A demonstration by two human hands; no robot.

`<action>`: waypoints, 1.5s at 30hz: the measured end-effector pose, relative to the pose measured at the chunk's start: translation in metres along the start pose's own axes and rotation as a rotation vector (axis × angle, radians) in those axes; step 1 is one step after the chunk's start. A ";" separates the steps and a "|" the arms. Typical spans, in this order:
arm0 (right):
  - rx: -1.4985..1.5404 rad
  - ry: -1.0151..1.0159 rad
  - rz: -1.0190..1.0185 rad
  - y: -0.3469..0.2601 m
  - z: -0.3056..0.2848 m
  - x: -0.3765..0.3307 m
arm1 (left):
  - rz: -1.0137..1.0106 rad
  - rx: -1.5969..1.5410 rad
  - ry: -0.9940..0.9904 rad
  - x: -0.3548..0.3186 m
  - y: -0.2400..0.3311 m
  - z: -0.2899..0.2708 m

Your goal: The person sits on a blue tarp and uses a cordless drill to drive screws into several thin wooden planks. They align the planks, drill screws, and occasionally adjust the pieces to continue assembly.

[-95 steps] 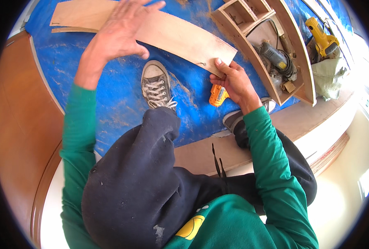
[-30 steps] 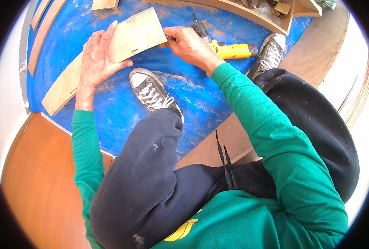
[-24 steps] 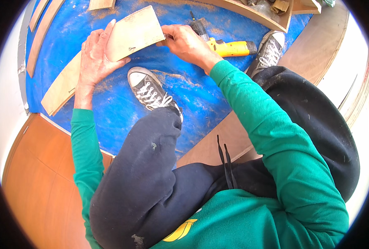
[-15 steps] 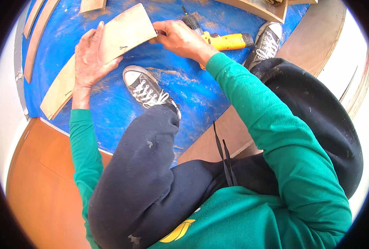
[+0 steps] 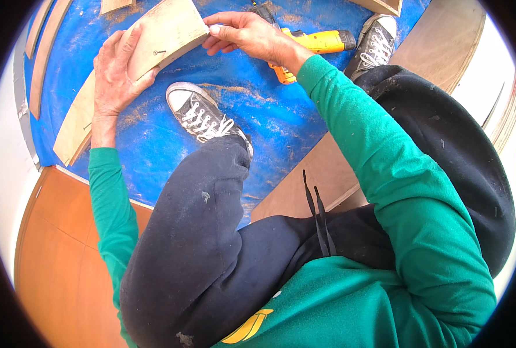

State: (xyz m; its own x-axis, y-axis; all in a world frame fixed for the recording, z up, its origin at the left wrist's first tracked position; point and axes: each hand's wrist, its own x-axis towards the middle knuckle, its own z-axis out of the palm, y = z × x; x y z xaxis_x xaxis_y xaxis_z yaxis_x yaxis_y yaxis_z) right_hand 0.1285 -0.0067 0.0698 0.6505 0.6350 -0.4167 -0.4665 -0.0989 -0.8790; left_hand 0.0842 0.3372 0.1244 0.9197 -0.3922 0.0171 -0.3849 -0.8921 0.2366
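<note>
My left hand grips a curved wooden piece, thumb along its near edge and fingers over its top face. One screw stands partly out of that face beside the thumb. Another screw sticks up near the piece's lower left end. At the right end corner, my right hand pinches with thumb and forefinger; something tiny may be between the tips, too small to name. Behind the right hand, a yellow and black cordless drill lies on the blue sheet.
A blue sheet dusted with sawdust covers the floor. Curved wooden strips lie at the far left. Part of a wooden frame shows at the top right. A wide curved board runs beside my legs, and my shoes rest nearby.
The wooden piece has tilted, so more of its right end edge shows. My right hand's fingers have shifted to a pinch at the corner. The whole view has moved slightly.
</note>
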 end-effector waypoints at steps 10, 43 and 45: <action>0.252 0.051 0.067 0.005 0.006 0.004 | 0.009 -0.031 -0.036 -0.002 -0.006 -0.002; 0.315 0.089 0.123 0.009 0.011 0.014 | -0.026 0.076 -0.101 -0.006 0.001 -0.003; 0.311 0.094 0.134 0.007 0.010 0.016 | -0.030 0.063 -0.107 -0.003 -0.001 -0.003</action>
State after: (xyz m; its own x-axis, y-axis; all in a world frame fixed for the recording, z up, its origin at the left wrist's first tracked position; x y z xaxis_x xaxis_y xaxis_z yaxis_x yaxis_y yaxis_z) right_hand 0.1294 0.0105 0.0593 0.6164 0.5575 -0.5561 -0.7027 0.0709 -0.7079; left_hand 0.0816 0.3397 0.1275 0.9184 -0.3843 -0.0938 -0.3650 -0.9147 0.1738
